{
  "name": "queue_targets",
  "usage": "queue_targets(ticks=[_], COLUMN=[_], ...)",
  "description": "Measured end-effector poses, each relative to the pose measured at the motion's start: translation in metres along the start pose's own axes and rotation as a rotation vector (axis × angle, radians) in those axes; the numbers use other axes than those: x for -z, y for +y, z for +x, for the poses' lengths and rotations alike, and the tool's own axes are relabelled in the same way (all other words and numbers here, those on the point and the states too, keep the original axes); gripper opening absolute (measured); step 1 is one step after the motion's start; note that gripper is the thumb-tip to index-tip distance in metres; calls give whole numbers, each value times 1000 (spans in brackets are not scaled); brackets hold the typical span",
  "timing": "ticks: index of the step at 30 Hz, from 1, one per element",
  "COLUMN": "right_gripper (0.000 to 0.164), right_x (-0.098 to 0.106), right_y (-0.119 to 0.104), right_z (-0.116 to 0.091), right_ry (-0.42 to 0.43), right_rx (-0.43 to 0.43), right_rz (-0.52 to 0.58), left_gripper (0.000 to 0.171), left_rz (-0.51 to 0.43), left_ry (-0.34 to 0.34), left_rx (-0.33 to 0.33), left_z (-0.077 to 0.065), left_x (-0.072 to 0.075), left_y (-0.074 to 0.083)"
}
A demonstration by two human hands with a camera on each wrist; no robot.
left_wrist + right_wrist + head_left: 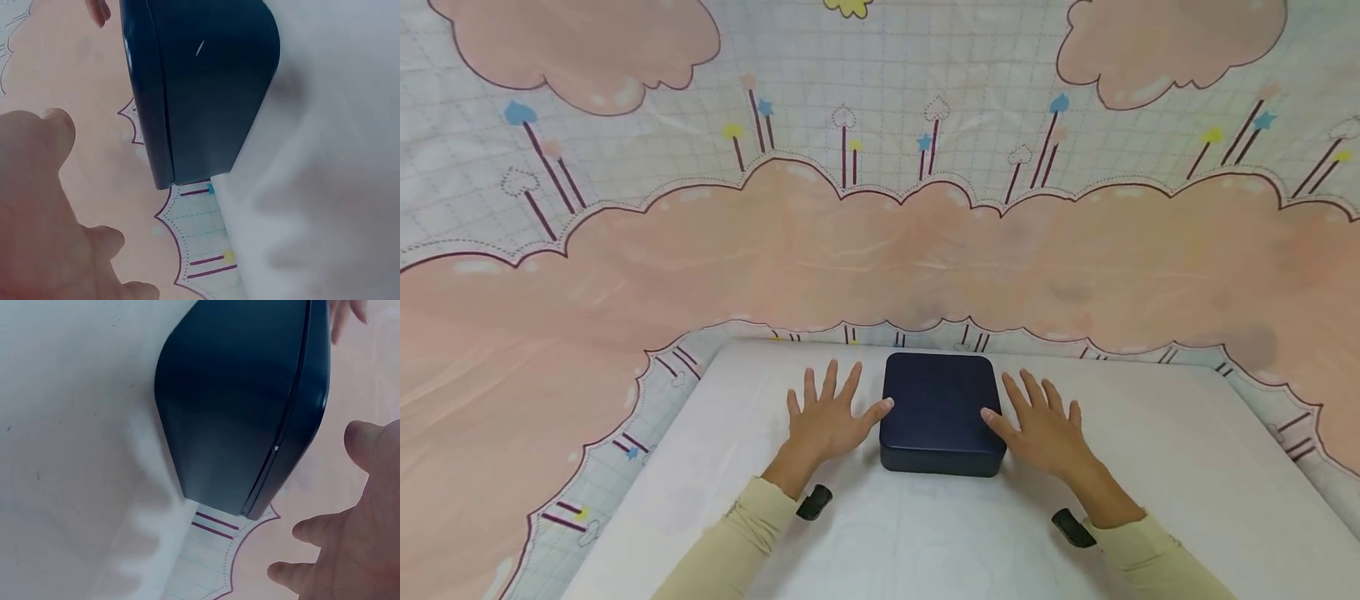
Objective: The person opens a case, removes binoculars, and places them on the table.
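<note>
A dark navy, square box (940,404) with rounded corners and a lid seam round its side sits on the white table. To its left is my left hand (827,421), fingers spread and straight, the thumb tip overlapping the box's left edge in the head view. My right hand (1041,429) mirrors it on the other side, its thumb over the right edge. Both wrist views show a gap between the hand and the side of the box; a short pale scratch marks the box (200,48) on its left side. Neither hand holds anything.
The white table (880,533) extends around the box, its far edge just behind it. A cloth with pink clouds and small printed stars (925,258) hangs behind and beside the table. Dark wrist straps (814,502) show at both pale sleeves.
</note>
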State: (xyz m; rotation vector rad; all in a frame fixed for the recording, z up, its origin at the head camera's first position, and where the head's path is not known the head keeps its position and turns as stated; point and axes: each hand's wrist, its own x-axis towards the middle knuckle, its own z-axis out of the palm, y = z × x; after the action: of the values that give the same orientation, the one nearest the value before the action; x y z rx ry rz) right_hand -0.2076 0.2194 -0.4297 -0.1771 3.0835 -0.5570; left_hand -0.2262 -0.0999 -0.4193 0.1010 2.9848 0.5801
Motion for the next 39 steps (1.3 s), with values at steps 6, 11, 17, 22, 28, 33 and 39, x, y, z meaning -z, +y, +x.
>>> queue_targets(ticks=[6, 11, 17, 22, 28, 33, 39], right_gripper=[86, 84, 80, 80, 75, 62, 47], right_x=[0, 2, 6, 9, 4, -2, -4], right_y=[-1, 0, 1, 3, 3, 4, 4], right_z=[2, 5, 8, 9, 13, 18, 22], right_ry=[-66, -141, -245, -261, -190, -118, -86], right_rx=[0, 0, -50, -95, -179, -214, -242], right_rz=[92, 249, 487, 628, 689, 750, 837], left_gripper=[92, 92, 91, 93, 93, 81, 71], left_rz=[-46, -107, -244, -489, -676, -745, -852], left_ry=[-15, -51, -110, -205, -223, -168, -156], left_rx=[-29, -42, -64, -44, 47, 90, 197], left_z=[1, 2, 6, 10, 11, 14, 19], left_x=[-7, -10, -12, -11, -5, -5, -10], left_y=[2, 5, 4, 3, 8, 13, 16])
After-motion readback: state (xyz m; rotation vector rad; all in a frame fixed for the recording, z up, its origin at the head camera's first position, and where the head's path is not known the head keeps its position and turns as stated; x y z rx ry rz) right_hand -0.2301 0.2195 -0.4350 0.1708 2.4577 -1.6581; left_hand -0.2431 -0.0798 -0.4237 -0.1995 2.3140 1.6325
